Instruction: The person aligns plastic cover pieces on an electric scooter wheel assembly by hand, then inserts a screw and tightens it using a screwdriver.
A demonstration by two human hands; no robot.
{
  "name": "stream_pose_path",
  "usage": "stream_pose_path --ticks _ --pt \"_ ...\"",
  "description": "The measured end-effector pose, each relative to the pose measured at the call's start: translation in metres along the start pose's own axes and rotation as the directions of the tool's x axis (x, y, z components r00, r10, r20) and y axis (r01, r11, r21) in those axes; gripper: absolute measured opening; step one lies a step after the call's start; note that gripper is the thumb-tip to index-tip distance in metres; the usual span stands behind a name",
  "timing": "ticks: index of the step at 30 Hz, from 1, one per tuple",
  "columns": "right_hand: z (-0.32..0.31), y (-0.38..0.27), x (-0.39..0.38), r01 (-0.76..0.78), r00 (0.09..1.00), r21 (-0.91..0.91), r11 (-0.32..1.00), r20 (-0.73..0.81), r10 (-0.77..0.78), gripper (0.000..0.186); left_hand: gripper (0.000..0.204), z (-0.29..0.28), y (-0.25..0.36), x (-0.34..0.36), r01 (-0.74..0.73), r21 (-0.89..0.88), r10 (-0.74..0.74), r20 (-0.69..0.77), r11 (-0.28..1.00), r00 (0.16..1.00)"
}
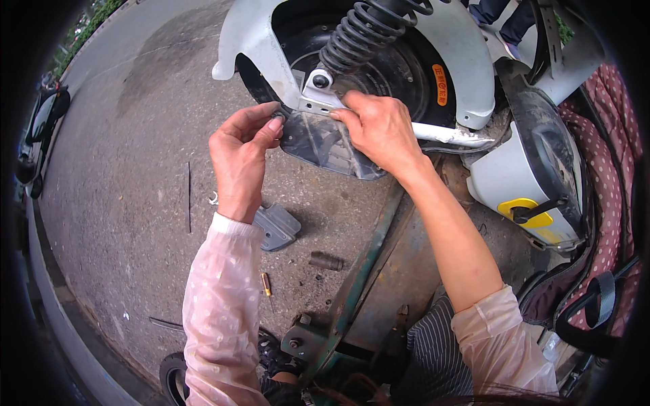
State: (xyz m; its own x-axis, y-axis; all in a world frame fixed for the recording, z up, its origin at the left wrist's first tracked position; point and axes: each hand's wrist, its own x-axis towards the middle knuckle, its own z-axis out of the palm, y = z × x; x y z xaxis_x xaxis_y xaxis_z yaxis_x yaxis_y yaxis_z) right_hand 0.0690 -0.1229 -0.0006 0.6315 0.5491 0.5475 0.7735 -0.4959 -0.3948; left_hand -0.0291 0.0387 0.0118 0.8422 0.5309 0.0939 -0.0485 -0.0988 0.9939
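My left hand (244, 152) is closed, thumb and fingertips pinched together at the left edge of a dusty dark plastic flap (318, 145). Whatever small dark thing they hold there is mostly hidden. My right hand (382, 132) grips the light metal bracket (315, 100), its thumb at the bracket's right end and its other fingers partly hidden behind. This bracket joins the lower end of a black coil-spring shock absorber (369, 34). Behind them are a black wheel (399, 88) and a pale grey fender (467, 54).
On the pavement lie a grey plastic cover (276, 227), a dark cylindrical socket (326, 260), a yellow-handled screwdriver (266, 284) and a thin rod (189, 196). A rusty green metal frame (369, 264) extends below my right arm. At right are a grey body panel (514, 179) and dotted maroon cloth (602, 223).
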Motion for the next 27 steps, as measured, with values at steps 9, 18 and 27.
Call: stream_pose_path --ticks 9,18,27 --pt "-0.002 0.001 0.0 0.0 1.0 -0.002 1.0 0.009 0.0 0.023 0.016 -0.009 -0.007 0.01 0.292 -0.524 -0.296 0.078 0.801 0.952" --pt "-0.001 0.001 -0.001 -0.012 1.0 -0.005 1.0 0.027 0.012 0.021 0.014 0.018 -0.012 0.012 0.524 -0.119 -0.464 0.33 0.843 0.822" --pt "0.002 -0.005 -0.001 0.047 0.998 -0.071 0.996 -0.037 -0.049 0.02 0.011 0.028 -0.011 0.006 0.472 -0.248 -0.441 0.171 0.846 0.881"
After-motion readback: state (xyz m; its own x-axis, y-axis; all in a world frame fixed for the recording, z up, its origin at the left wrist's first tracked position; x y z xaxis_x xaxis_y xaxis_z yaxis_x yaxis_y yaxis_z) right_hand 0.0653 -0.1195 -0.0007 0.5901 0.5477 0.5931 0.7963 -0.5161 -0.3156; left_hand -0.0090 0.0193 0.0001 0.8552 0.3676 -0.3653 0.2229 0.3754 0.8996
